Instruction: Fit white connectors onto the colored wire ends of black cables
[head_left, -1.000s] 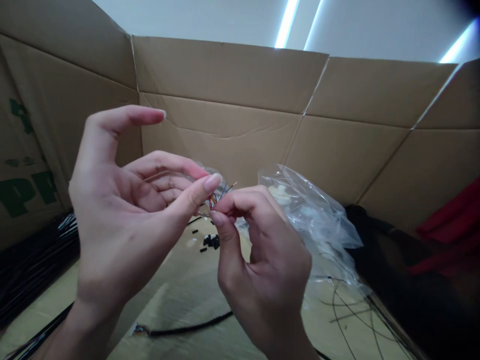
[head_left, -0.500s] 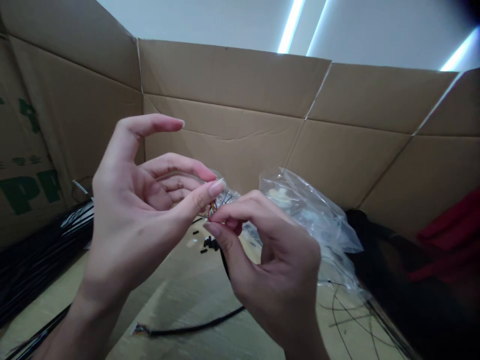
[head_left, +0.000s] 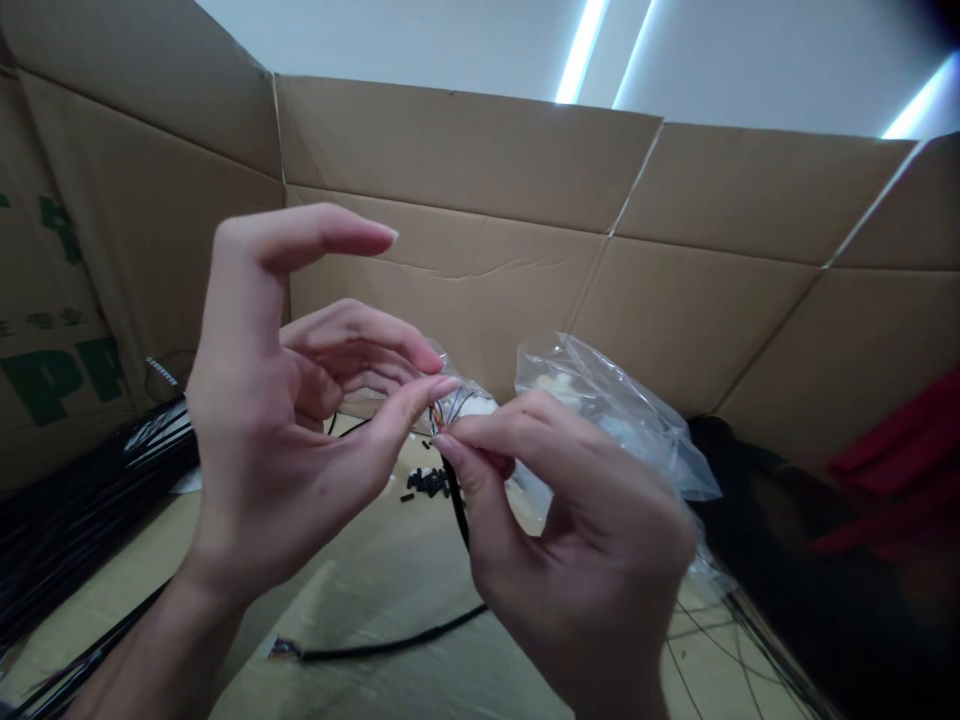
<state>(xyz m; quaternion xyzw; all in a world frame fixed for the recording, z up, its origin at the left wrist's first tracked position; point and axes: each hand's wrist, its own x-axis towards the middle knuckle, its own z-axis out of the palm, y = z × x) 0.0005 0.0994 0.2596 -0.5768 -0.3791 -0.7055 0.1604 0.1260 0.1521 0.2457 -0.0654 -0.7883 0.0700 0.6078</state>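
Observation:
Thin coloured wires (head_left: pixel 438 414) fan out of the end of a black cable (head_left: pixel 456 510) in front of me. With thumb and middle finger close together, my left hand (head_left: pixel 277 410) pinches the wires' upper ends, its index finger raised and bent. My right hand (head_left: pixel 577 530) pinches the wires lower down, near the cable's black sheath. Its thumb and index finger hide the spot where they grip. Behind the right hand the cable drops out of sight. A black cable length (head_left: pixel 390 650) shows again below, its far end bare with small wires at the left.
Several short black pieces (head_left: pixel 429 482) lie on the table (head_left: pixel 360 590) behind the hands. Clear plastic bags (head_left: pixel 630 430) with pale contents stand at the back right. A bundle of black cables (head_left: pixel 82 510) lies left. Cardboard walls (head_left: pixel 450 220) enclose the table; thin dark wires (head_left: pixel 720 640) lie right.
Both hands have shifted slightly, the right one to the right and down. My left thumb and middle finger have closed nearer together at the wires. More of the black cable shows.

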